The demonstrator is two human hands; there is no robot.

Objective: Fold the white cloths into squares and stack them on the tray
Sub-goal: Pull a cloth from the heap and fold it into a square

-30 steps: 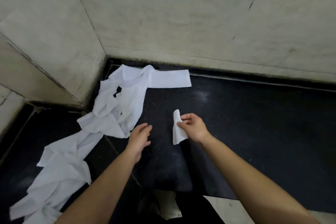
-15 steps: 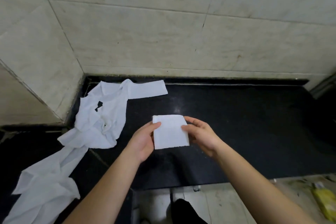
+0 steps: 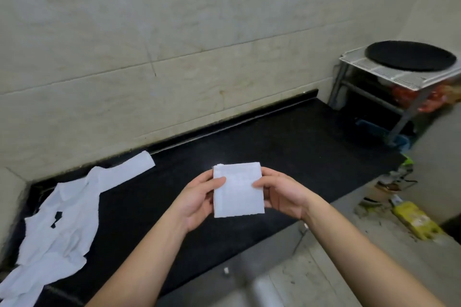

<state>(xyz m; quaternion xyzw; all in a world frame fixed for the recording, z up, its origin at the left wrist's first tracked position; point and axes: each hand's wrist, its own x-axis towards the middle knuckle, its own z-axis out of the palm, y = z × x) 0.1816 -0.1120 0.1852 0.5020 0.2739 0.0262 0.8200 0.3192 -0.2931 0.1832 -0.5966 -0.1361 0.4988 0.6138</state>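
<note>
left hand (image 3: 197, 198) + right hand (image 3: 282, 194): pinch square (image 3: 238, 189) by opposite edges | above counter (image 3: 274, 147) | pile (image 3: 62, 222): counter's left end | tray (image 3: 410, 58): beyond counter's right end

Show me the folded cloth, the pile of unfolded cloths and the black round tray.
folded cloth (image 3: 238, 189), head view, middle of its face
pile of unfolded cloths (image 3: 72, 237), head view, middle of heap
black round tray (image 3: 410, 58), head view, bare centre
</note>
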